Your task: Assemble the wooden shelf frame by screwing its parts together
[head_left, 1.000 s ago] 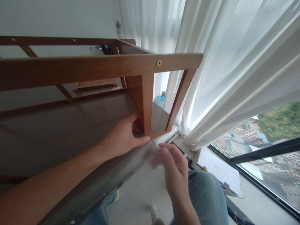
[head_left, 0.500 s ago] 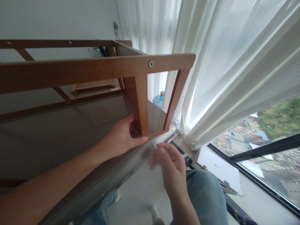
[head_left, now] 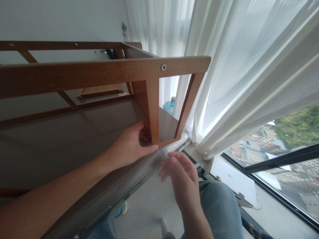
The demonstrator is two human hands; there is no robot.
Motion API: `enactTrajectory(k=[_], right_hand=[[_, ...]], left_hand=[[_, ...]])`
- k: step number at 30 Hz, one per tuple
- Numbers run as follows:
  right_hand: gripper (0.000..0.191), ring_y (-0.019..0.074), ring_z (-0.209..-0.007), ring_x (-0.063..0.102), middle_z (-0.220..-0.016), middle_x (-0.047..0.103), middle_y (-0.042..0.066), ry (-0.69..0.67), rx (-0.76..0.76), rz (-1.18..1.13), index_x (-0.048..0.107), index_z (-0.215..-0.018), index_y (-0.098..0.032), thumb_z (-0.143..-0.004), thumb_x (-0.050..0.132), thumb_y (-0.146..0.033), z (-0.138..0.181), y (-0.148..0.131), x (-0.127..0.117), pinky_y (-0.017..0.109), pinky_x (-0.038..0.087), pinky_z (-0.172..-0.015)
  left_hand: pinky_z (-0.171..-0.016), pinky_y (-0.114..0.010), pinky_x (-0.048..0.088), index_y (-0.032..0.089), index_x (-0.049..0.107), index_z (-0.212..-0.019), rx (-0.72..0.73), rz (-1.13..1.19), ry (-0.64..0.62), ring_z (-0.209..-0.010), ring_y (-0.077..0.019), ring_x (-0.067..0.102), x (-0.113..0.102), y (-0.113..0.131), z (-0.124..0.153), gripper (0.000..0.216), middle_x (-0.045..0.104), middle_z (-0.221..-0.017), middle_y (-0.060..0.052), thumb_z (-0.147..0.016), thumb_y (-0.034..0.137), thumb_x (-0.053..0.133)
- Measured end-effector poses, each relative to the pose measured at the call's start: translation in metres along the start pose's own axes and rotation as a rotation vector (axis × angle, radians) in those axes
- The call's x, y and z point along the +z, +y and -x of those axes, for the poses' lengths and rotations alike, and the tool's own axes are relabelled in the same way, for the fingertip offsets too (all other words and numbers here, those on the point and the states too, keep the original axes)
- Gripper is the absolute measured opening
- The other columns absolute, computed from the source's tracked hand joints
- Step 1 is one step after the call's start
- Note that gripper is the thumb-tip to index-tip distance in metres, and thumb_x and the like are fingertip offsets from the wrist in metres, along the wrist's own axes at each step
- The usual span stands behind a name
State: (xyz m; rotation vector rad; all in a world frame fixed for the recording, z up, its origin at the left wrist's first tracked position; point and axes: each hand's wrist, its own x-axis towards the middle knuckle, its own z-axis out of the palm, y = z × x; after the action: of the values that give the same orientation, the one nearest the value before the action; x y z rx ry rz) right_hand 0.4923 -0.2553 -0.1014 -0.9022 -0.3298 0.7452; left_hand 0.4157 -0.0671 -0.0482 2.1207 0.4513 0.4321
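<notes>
Fingers: the left hand (head_left: 129, 146) has its fingers (head_left: 144, 128) wrapped round the foot of a brown wooden upright post (head_left: 154, 109); the right hand (head_left: 183, 179) has its fingers (head_left: 174, 161) pinched narrowly on a thin grey metal rod (head_left: 162, 153).
Where: the rod's tip meets the low corner of the brown wooden open frame (head_left: 99, 71), which stands on a smooth grey counter (head_left: 62, 142).
Doing it well: probably best to keep the rod in line with the joint and the post braced firmly.
Edges: the counter's edge runs just under both hands.
Open room: white sheer curtains (head_left: 236, 66) hang near; a blue-jeaned knee (head_left: 219, 205) sits below the right wrist.
</notes>
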Motion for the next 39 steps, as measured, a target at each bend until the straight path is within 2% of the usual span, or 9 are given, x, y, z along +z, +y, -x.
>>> enactTrajectory(k=[6, 11, 16, 20, 25, 29, 35, 39], right_hand=[[0.022, 0.0156, -0.054, 0.072, -0.075, 0.078, 0.005, 0.006, -0.003, 0.015, 0.069, -0.100, -0.016, -0.092, 0.075, -0.036, -0.001, 0.000, 0.002, 0.023, 0.057, -0.048], [0.023, 0.0163, -0.054, 0.072, -0.075, 0.079, 0.005, 0.031, -0.044, 0.141, 0.072, -0.097, -0.016, -0.093, 0.075, -0.038, 0.002, -0.002, 0.003, 0.025, 0.059, -0.049], [0.026, 0.0176, -0.055, 0.073, -0.076, 0.080, 0.008, 0.025, -0.111, 0.306, 0.077, -0.092, -0.015, -0.088, 0.081, -0.040, 0.004, -0.006, 0.003, 0.028, 0.062, -0.051], [0.031, 0.0181, -0.054, 0.072, -0.075, 0.080, 0.009, 0.008, -0.097, 0.343, 0.078, -0.091, -0.014, -0.083, 0.085, -0.044, 0.003, -0.011, 0.002, 0.029, 0.062, -0.052], [0.036, 0.0219, -0.063, 0.074, -0.073, 0.079, 0.011, -0.040, -0.023, 0.257, 0.080, -0.084, -0.014, -0.069, 0.095, -0.043, -0.010, 0.001, -0.012, 0.029, 0.061, -0.057], [0.038, 0.0182, -0.053, 0.067, -0.062, 0.074, 0.008, -0.043, -0.004, 0.103, 0.083, -0.079, -0.015, -0.061, 0.098, -0.045, -0.028, 0.023, -0.024, 0.028, 0.054, -0.052], [0.038, 0.0203, -0.050, 0.062, -0.057, 0.070, 0.005, -0.047, -0.077, 0.156, 0.086, -0.081, -0.018, -0.063, 0.096, -0.050, -0.026, 0.032, -0.024, 0.033, 0.053, -0.052], [0.037, 0.0144, -0.048, 0.058, -0.060, 0.070, 0.006, -0.015, -0.019, 0.003, 0.085, -0.077, -0.018, -0.060, 0.097, -0.049, -0.027, 0.033, -0.026, 0.025, 0.044, -0.046]], left_hand=[[-0.089, -0.038, 0.059, 0.021, 0.062, -0.113, 0.000, 0.016, -0.007, -0.096, -0.0222, 0.073, 0.001, 0.000, -0.001, 0.044, 0.076, -0.107, -0.006, -0.078, 0.039, 0.082], [-0.089, -0.038, 0.058, 0.020, 0.063, -0.112, -0.010, 0.007, -0.012, -0.096, -0.0222, 0.073, 0.000, 0.004, -0.001, 0.042, 0.076, -0.107, -0.007, -0.079, 0.038, 0.081], [-0.087, -0.038, 0.058, 0.021, 0.062, -0.109, -0.008, 0.029, 0.003, -0.093, -0.0223, 0.072, 0.000, 0.008, -0.001, 0.041, 0.075, -0.105, -0.005, -0.076, 0.036, 0.082], [-0.084, -0.038, 0.057, 0.019, 0.063, -0.110, -0.001, 0.027, 0.004, -0.092, -0.0225, 0.071, 0.000, 0.013, -0.001, 0.041, 0.074, -0.104, -0.006, -0.076, 0.033, 0.081], [-0.082, -0.036, 0.055, 0.018, 0.063, -0.115, 0.038, 0.025, 0.011, -0.090, -0.0221, 0.069, 0.002, 0.012, 0.000, 0.044, 0.074, -0.104, -0.007, -0.076, 0.030, 0.079], [-0.083, -0.035, 0.054, 0.020, 0.062, -0.122, 0.059, 0.048, 0.019, -0.092, -0.0218, 0.069, 0.002, 0.014, -0.001, 0.049, 0.074, -0.106, -0.005, -0.075, 0.025, 0.077], [-0.081, -0.035, 0.054, 0.019, 0.064, -0.112, 0.057, -0.022, 0.042, -0.089, -0.0219, 0.068, 0.002, 0.021, 0.001, 0.038, 0.074, -0.100, -0.005, -0.076, 0.024, 0.075], [-0.083, -0.036, 0.054, 0.020, 0.063, -0.113, 0.056, -0.034, 0.044, -0.091, -0.0229, 0.069, 0.001, 0.020, 0.002, 0.040, 0.074, -0.102, -0.006, -0.076, 0.027, 0.077]])
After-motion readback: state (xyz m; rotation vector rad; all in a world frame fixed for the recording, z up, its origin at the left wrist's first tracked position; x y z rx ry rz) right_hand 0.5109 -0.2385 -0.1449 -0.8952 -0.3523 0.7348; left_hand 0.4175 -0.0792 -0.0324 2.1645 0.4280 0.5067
